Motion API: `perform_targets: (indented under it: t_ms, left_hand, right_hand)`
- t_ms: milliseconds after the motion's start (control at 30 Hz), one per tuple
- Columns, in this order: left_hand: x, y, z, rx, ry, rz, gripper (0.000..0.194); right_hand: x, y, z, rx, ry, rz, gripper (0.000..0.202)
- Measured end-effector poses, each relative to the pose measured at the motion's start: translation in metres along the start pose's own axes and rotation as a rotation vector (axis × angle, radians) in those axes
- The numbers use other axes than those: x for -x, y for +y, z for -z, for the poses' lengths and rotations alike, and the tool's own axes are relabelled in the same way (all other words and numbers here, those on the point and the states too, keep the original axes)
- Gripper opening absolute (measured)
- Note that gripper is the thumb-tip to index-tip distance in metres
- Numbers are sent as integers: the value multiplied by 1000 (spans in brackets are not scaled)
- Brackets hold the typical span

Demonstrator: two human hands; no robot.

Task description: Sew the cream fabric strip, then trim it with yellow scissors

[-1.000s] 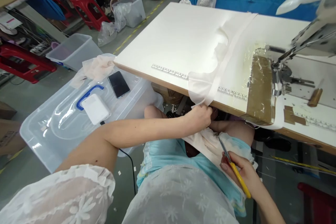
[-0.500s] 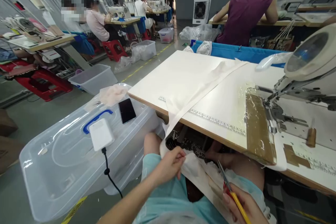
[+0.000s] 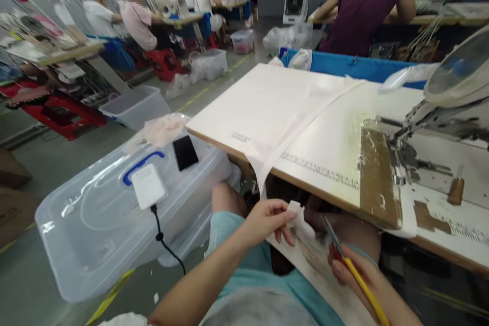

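My left hand [image 3: 272,220] is over my lap, thumb and fingers pinched on the end of a pale fabric piece [image 3: 302,223]. To its right, my right hand [image 3: 353,270] is closed around scissors [image 3: 357,277] with yellow handles and slim metal blades. The blades point up and away, just right of the fabric, without visibly touching it. More light cloth [image 3: 319,277] drapes across my lap. A long pale fabric strip [image 3: 294,130] lies across the white sewing table [image 3: 244,97] and hangs over its front edge behind my left hand; its lower end is hidden.
A sewing machine [image 3: 408,147] stands at the table's right, beside a wooden-handled tool [image 3: 456,191]. Left of me, a clear lidded bin [image 3: 103,229] carries a phone [image 3: 185,153], a white power bank [image 3: 148,186] with cable, and sheer cloth [image 3: 163,130]. Several people sit at machines beyond.
My left hand has moved right and slightly up, and a fabric end now sticks out past its fingertips. The scissors stay in my right hand. The view has shifted slightly.
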State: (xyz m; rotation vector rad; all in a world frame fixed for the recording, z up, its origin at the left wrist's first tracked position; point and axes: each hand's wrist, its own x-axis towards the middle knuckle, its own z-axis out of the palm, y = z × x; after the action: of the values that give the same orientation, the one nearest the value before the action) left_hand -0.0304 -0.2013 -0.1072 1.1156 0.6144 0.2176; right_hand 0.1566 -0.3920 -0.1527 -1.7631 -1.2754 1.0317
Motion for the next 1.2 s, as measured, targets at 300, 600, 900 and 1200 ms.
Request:
perform_targets:
  t_ms: [300, 600, 900, 1200]
  left_hand:
    - [5, -17, -5, 90, -19, 172, 53]
    - [8, -22, -3, 60, -16, 221, 53]
    - [10, -24, -3, 55, -1, 217, 57]
    - [11, -29, -1, 67, -6, 204, 56]
  right_hand:
    - [-20, -30, 13, 38, -346, -130, 42]
    - [-29, -27, 10, 45, -504, -153, 46]
    - [-26, -28, 6, 195, -456, -167, 49]
    - [-19, -26, 1, 339, -361, -162, 48]
